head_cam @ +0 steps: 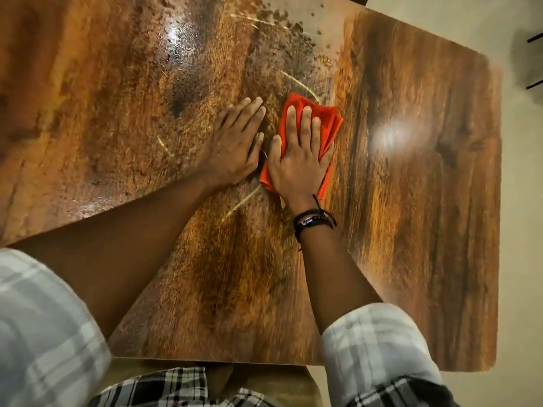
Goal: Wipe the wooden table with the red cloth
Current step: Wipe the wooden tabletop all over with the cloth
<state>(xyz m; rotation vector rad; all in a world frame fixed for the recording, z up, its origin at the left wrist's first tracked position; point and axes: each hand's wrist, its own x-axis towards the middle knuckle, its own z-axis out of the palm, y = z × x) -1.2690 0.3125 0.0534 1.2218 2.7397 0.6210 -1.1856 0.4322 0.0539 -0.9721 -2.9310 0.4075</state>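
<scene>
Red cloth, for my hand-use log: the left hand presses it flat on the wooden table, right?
No. The head view shows the right hand pressing the red cloth flat on the wooden table; the left hand lies on bare wood beside it.

Bare bench (pixel 417 218) spreads to the right of the red cloth (pixel 326 120) — the left hand (pixel 232 148) blocks its left side.
</scene>
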